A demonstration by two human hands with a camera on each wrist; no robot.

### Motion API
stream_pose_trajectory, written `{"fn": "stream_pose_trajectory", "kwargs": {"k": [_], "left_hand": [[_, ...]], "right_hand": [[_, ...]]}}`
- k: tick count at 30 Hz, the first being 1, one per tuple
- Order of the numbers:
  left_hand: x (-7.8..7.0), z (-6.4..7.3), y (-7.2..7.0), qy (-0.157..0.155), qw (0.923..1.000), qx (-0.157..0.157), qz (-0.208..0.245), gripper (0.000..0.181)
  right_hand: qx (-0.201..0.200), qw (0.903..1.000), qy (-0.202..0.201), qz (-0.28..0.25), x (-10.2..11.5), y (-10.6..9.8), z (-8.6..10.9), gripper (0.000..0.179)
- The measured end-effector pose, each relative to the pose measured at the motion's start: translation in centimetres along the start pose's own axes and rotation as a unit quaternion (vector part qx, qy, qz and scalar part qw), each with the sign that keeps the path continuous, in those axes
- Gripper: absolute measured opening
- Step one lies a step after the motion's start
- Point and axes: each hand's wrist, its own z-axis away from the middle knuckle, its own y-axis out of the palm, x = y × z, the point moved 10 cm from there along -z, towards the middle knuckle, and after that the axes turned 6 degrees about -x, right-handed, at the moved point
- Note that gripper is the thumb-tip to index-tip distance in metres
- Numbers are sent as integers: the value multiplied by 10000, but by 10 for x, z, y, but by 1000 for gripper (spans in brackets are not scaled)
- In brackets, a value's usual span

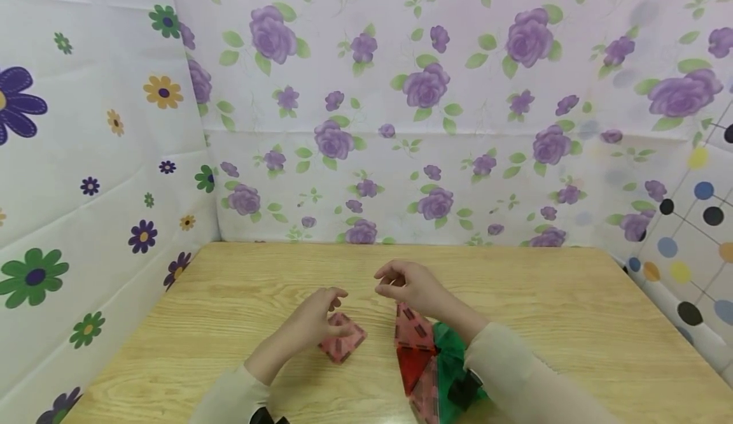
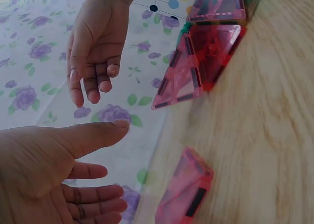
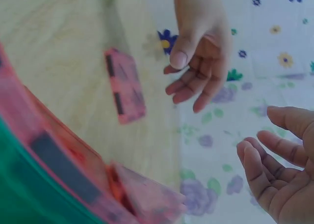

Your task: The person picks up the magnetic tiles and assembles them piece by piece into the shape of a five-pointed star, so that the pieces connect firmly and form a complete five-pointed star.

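Note:
My left hand (image 1: 311,321) hovers over a loose pink translucent magnetic tile (image 1: 342,351), its fingers relaxed and apart. In the left wrist view the tile (image 2: 184,192) lies on the wood, separate from the hand. My right hand (image 1: 413,288) is raised just beyond a joined group of magnetic tiles, with loosely bent fingers and nothing in them. That group has a pink triangle (image 1: 411,327), a red triangle (image 1: 412,365), another pink tile (image 1: 426,395) and green tiles (image 1: 449,354). My right forearm partly hides the green ones.
The tiles lie on a light wooden table (image 1: 240,296). A flowered cloth (image 1: 366,93) hangs behind its far edge. Another flower-print cloth (image 1: 103,220) stands at the left, and a dotted cloth (image 1: 698,246) at the right.

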Motion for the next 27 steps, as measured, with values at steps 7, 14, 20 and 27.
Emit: {"fn": "stream_pose_trajectory", "kwargs": {"k": [7, 14, 20, 27], "left_hand": [[13, 9, 3, 145, 9994, -10, -309, 67], [22, 11, 6, 198, 9975, -124, -664, 73], [28, 13, 10, 346, 9940, -81, -1033, 87], [31, 19, 15, 422, 9937, 2, -1040, 92]], "right_hand": [[167, 9995, -109, 226, 3, 30, -1, 22], [482, 9974, 30, 538, -5, 54, -3, 24], [627, 9937, 98, 919, -9, 61, -5, 25], [1022, 9871, 130, 1228, -12, 68, -1, 24]]}}
